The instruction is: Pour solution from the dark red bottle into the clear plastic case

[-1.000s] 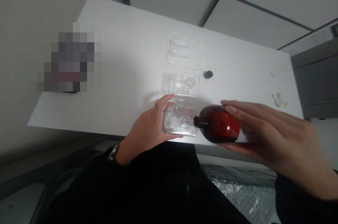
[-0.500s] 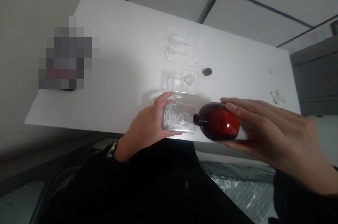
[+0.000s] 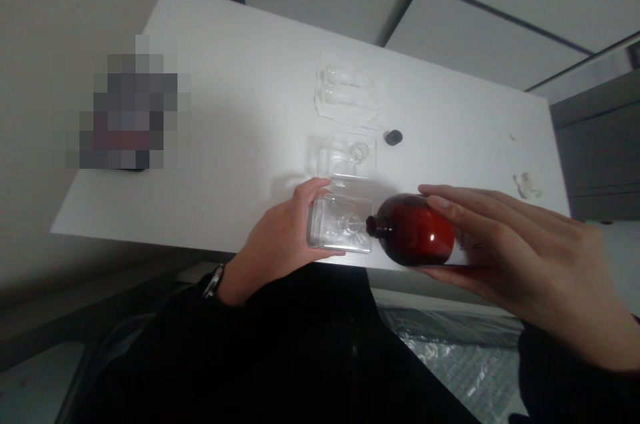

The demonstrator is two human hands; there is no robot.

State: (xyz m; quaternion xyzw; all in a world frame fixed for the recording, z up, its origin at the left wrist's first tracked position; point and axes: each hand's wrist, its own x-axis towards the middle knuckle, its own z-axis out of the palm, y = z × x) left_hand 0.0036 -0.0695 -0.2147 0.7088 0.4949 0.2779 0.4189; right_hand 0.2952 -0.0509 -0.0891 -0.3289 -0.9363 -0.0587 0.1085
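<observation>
My left hand (image 3: 280, 241) grips a clear rectangular container (image 3: 333, 224) from its left side, near the table's front edge. Round the brown-red bottle (image 3: 417, 229) my right hand (image 3: 520, 251) is wrapped; the bottle lies tilted on its side with its uncapped neck pointing left. The neck's mouth is at the right part of the clear container, where a round opening shows. Whether liquid is flowing out is hard to make out. Just beyond the held container is another clear container (image 3: 337, 161) with a round opening.
On the white table (image 3: 225, 111), a dark cap (image 3: 393, 137) lies right of the second container. Behind them is a clear package (image 3: 345, 94) with tube-like items. Crumpled pale material (image 3: 527, 185) lies at the right. A pixelated dark patch (image 3: 130, 111) covers something at the left edge.
The camera view has shifted very slightly. Both hands keep the same hold, and the bottle and container have hardly moved.
</observation>
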